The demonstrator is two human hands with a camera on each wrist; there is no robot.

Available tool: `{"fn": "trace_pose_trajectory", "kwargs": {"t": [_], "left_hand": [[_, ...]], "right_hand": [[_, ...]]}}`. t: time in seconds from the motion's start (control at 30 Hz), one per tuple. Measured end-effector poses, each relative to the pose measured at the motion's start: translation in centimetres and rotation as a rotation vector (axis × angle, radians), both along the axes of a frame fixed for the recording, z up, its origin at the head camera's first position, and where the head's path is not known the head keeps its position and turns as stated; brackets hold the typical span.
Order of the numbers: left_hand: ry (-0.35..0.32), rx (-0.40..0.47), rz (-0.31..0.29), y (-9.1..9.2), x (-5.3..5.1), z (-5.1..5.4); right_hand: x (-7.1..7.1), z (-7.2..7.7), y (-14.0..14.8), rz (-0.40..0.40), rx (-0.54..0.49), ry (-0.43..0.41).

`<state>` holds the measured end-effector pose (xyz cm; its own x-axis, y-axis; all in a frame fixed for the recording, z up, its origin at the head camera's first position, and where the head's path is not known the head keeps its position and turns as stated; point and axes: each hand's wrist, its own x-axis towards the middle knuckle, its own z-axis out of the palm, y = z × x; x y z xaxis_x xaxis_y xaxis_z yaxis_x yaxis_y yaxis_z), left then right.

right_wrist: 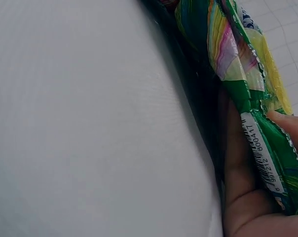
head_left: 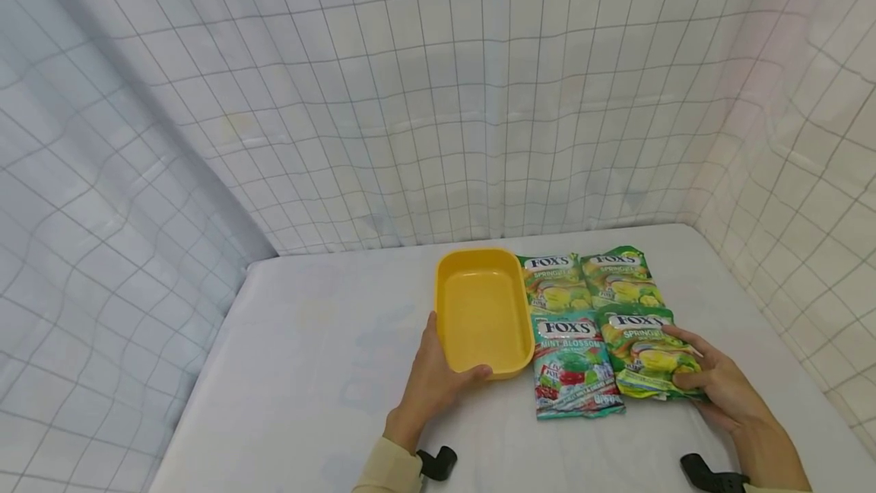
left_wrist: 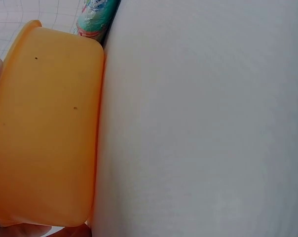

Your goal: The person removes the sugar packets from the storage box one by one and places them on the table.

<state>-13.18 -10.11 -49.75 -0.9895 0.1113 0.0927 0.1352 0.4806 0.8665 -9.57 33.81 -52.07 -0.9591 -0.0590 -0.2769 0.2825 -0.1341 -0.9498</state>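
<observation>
A yellow plastic tray sits upright on the white table, its inside bare. My left hand holds its near-left corner, thumb at the near rim and fingers along the left side. The left wrist view shows the tray's outer wall close up. My right hand pinches the right edge of a green Fox's Spring Tea candy bag, thumb above and fingers underneath. In the right wrist view that edge of the bag, with its barcode, is raised off the table.
A teal Fox's Mint Blossom candy bag lies between the tray and the held bag. Behind them lie two more Spring Tea bags, one beside the tray and another farther right. Grid-patterned white curtains enclose the table.
</observation>
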Motion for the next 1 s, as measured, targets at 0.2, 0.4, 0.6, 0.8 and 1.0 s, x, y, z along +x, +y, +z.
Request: {"fn": "trace_pose_trajectory", "kwargs": {"t": [0.2, 0.4, 0.6, 0.8, 1.0], "left_hand": [[-0.007, -0.005, 0.004, 0.0, 0.1, 0.0], [-0.008, -0.002, 0.003, -0.1, 0.1, 0.1], [-0.009, -0.001, 0.007, -0.1, 0.1, 0.0], [-0.013, -0.011, 0.009, -0.1, 0.1, -0.2], [-0.037, -0.013, 0.016, -0.1, 0.3, 0.2]], "right_hand": [[-0.1, 0.4, 0.1, 0.025, 0.156, -0.018], [-0.2, 1.3, -0.1, 0.037, 0.306, -0.007], [-0.3, 1.6, -0.4, 0.037, 0.365, 0.024], [-0.2, 2.1, -0.8, 0.064, 0.452, 0.022], [-0.2, 2.8, -1.0, 0.062, 0.541, 0.025]]}}
